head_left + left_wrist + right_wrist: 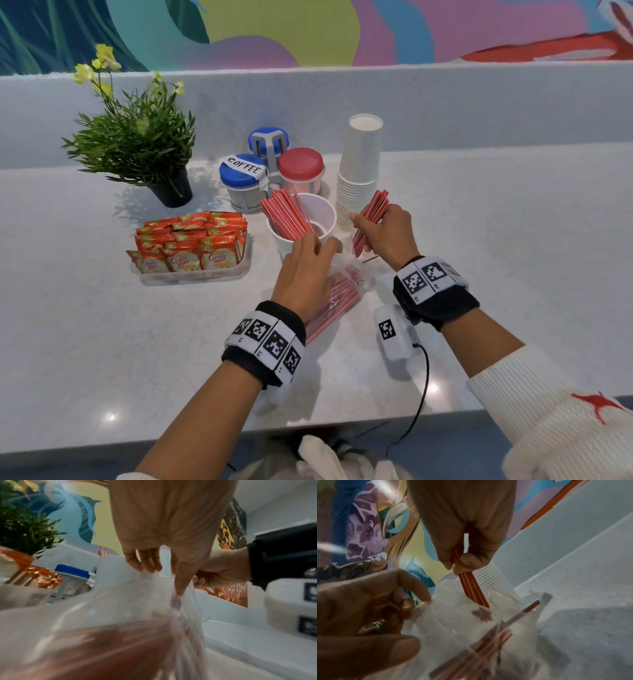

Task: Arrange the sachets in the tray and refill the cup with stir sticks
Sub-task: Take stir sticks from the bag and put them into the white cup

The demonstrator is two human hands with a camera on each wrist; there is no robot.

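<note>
Orange Coffee mate sachets [191,240] stand packed in a clear tray [195,275] at the left. A white cup [322,212] behind my hands holds several red stir sticks [286,214] that lean left. My left hand [318,245] pinches the mouth of a clear plastic bag [337,298] of stir sticks that lies on the counter; the left wrist view shows its fingertips [147,569] on the bag's edge [133,588]. My right hand [363,224] grips a bundle of red stir sticks [373,214], lifted just above the bag's opening [462,609], right of the cup.
A tall stack of paper cups [359,171] stands right of the white cup. Behind it are jars with blue lids [239,171] and a red lid [300,164]. A potted plant [137,144] stands at the back left. The counter's front edge [308,428] runs near my forearms.
</note>
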